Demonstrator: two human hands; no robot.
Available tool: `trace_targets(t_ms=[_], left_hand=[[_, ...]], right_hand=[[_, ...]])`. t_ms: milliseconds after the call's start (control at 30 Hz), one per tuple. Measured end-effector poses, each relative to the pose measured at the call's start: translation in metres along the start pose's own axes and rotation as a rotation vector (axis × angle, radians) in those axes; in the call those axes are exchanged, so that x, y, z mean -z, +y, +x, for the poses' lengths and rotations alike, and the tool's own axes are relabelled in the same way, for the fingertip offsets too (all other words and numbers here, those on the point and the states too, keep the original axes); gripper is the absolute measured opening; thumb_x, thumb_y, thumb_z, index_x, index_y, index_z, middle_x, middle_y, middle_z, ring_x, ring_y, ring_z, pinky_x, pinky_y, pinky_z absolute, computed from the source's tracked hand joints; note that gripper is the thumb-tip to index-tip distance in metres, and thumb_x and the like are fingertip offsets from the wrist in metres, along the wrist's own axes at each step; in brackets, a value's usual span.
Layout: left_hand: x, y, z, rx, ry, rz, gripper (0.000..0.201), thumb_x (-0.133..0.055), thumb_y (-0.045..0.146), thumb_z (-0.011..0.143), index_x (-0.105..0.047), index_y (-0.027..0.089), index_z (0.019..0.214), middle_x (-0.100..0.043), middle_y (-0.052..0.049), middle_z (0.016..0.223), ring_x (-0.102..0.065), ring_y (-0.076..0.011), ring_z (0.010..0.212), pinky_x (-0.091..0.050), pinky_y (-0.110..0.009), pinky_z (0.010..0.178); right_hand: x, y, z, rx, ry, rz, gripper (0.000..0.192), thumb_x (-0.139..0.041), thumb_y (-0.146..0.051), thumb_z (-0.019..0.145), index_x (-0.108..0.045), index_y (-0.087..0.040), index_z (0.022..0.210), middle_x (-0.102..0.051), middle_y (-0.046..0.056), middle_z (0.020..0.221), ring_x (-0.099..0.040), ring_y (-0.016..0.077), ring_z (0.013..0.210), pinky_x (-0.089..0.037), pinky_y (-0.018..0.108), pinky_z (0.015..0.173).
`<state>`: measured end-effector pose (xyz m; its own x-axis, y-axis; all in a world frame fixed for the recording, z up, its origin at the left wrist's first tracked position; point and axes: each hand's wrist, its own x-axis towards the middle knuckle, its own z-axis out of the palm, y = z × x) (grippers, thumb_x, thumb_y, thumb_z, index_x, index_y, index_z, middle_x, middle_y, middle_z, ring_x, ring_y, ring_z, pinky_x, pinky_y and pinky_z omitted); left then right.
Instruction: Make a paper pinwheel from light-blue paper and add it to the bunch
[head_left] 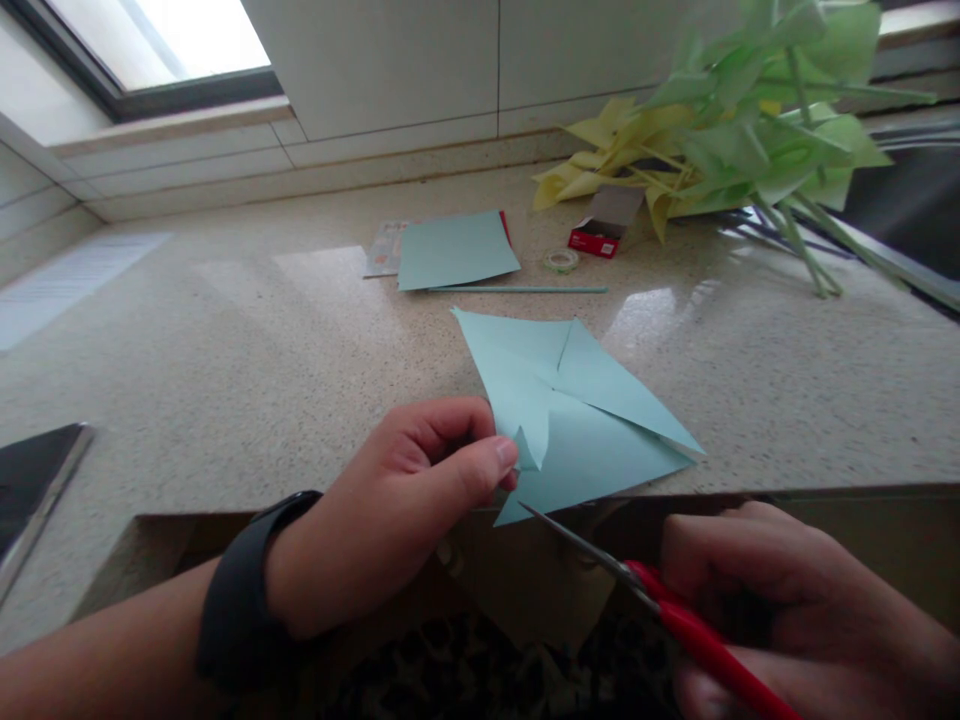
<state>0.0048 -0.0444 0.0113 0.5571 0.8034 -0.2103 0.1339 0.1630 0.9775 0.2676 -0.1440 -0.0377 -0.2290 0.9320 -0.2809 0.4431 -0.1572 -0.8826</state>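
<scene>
Though paper (600,435) at edge (840,487), countertop (225,375) roomy.

Red scissors (667,605) run off below; a dark device (34,490) leaves left; a sheet's (75,280) print unreadable.

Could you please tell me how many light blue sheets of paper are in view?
2: a partly cut sheet held in the left hand, and another sheet farther back on the counter. More may be hidden under the one at the back.
</scene>
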Motion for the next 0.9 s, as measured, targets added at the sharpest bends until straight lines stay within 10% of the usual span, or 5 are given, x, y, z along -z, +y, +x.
trace_targets(t_ms=[900], left_hand=[[-0.003,0.005,0.003,0.056,-0.009,0.099,0.028,-0.063,0.038,0.096,-0.068,0.017,0.077,-0.065,0.002,0.072,-0.052,-0.0107,0.064,-0.040,-0.021,0.060]], right_hand=[[-0.003,-0.035,0.017,0.035,0.014,0.454,0.037,-0.074,-0.052,0.085,-0.056,-0.021,0.074,-0.049,-0.003,0.067,-0.041,0.0097,0.057,-0.034,0.021,0.047]])
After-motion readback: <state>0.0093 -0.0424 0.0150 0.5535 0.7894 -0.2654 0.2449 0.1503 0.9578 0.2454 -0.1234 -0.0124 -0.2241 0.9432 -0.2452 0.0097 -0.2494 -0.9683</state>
